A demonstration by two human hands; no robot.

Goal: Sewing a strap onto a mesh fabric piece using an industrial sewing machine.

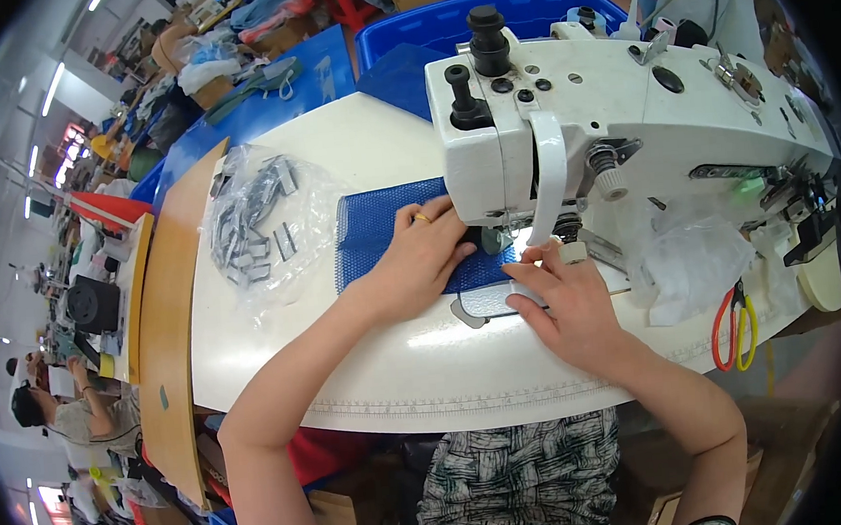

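A piece of blue mesh fabric (pixel 371 229) lies on the white bed of a sewing machine (pixel 491 150), its right part under the needle area. My left hand (pixel 418 253) rests on the fabric just left of the machine head, palm down, fingers laid out over it; some fingertips are hidden by the head. A ring is on one finger. On the right, my right hand (pixel 568 301) has its fingers spread at the fabric's near right edge, beside the presser foot. Its thumb and index finger are apart, close to a shiny plate (pixel 492 302) in the bed.
A clear plastic bag of grey strips (pixel 260 220) lies on the left of the table. Red and yellow-handled scissors (pixel 735 328) hang at the right edge, near a crumpled clear bag (pixel 699 264). A blue bin (pixel 539 2) stands behind. Another person (pixel 80 408) is far left.
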